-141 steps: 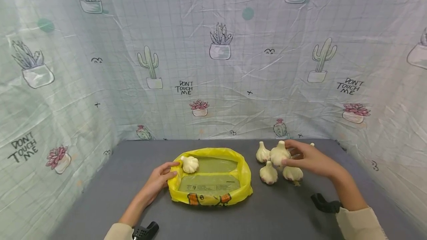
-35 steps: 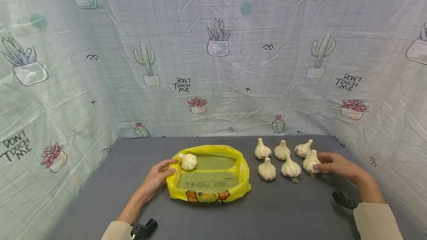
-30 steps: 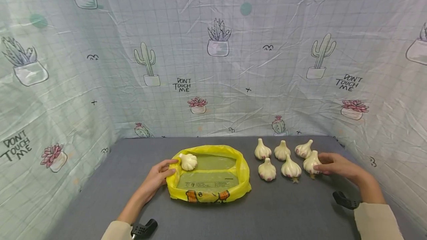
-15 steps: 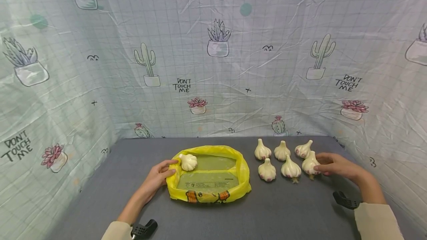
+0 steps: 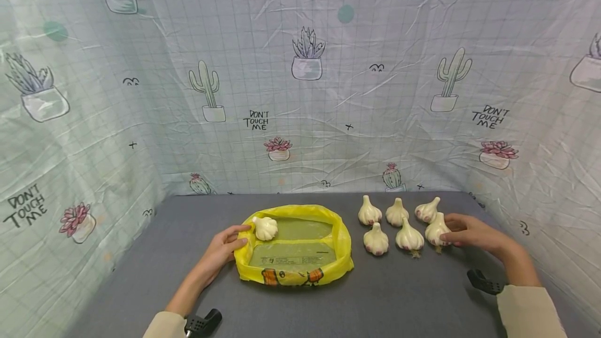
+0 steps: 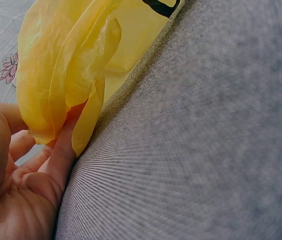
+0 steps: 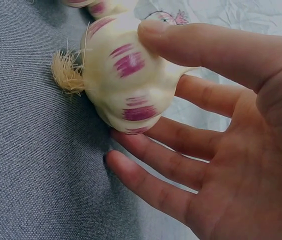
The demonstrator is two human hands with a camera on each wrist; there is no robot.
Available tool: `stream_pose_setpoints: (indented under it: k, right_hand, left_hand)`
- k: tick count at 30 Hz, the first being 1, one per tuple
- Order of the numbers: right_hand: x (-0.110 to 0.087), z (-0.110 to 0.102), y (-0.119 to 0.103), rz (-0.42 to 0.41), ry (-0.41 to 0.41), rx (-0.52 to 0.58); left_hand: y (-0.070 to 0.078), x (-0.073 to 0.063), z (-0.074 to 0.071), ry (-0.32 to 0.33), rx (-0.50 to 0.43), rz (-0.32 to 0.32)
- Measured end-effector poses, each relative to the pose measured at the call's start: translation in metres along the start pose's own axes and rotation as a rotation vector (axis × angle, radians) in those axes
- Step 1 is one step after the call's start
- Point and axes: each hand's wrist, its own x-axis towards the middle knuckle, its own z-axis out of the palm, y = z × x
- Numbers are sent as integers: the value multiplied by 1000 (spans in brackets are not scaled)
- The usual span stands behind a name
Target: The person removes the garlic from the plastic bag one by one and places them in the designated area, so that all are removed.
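My left hand [image 5: 219,251] pinches the left rim of a yellow plastic bag [image 5: 345,254], which lies with its mouth rolled wide. In the left wrist view the bag's film [image 6: 46,75] passes between thumb and fingers. One white garlic bulb [image 5: 266,229] rests inside the bag, at its left end. My right hand [image 5: 474,233] holds the front right garlic bulb [image 5: 436,229] of a group on the table. The right wrist view shows the thumb on this purple-streaked bulb [image 7: 131,70], fingers around its far side, and a tuft of roots [image 7: 66,72].
Several other garlic bulbs stand or lie in two rows right of the bag, among them a tilted one [image 5: 427,210] behind the held bulb. The grey tabletop [image 5: 328,312] ends at a printed curtain [image 5: 352,155] at the back and sides.
Since the oldest frame my right hand has set down a raised garlic bulb and moved right to another. The bulbs now stand in two spaced rows. Over the last second almost nothing moves.
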Motion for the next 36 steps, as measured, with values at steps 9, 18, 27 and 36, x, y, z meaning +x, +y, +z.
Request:
stream_pose_setpoints:
  k: [9,18,27,36]
  right_hand:
    - [1,-2,0,7,6,-13]
    - [3,-4,1,4,-6,-6]
    - [1,-3,0,13,-11,-4]
    - [-1,-3,0,21,-7,-8]
  left_hand:
    - [0,0,-2,-1,1,8]
    - [1,0,-1,-7,-5,6]
    - [-1,1,-1,-20,-6,10]
    - [0,0,-2,-17,-4,11]
